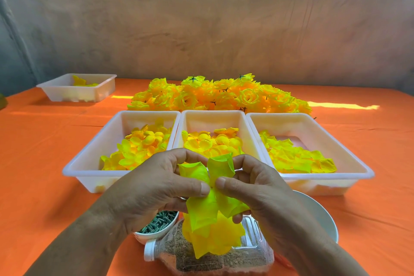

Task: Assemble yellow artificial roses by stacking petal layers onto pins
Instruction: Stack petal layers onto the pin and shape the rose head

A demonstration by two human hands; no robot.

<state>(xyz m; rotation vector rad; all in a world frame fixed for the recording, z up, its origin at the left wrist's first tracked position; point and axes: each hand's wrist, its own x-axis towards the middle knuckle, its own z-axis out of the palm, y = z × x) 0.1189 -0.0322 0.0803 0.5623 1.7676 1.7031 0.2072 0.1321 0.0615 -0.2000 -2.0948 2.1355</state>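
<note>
A stack of yellow petal layers (210, 219) hangs between both hands just above the near table edge. My left hand (154, 188) pinches its middle with thumb and fingers, and my right hand (253, 188) pinches it from the other side, thumbs almost touching. The pin is hidden under the petals. Three white trays stand in a row beyond the hands: the left tray (89, 157), middle tray (212, 116) and right tray (345, 152) each hold loose yellow petals. A small white bowl of green pins (156, 224) sits under my left hand.
A heap of finished yellow roses (219, 94) lies behind the trays. A fourth white tray (78, 89) stands far left. A clear plastic bottle (224, 255) with brown grains lies on its side near me, beside a white bowl (320, 213). Orange cloth covers the table.
</note>
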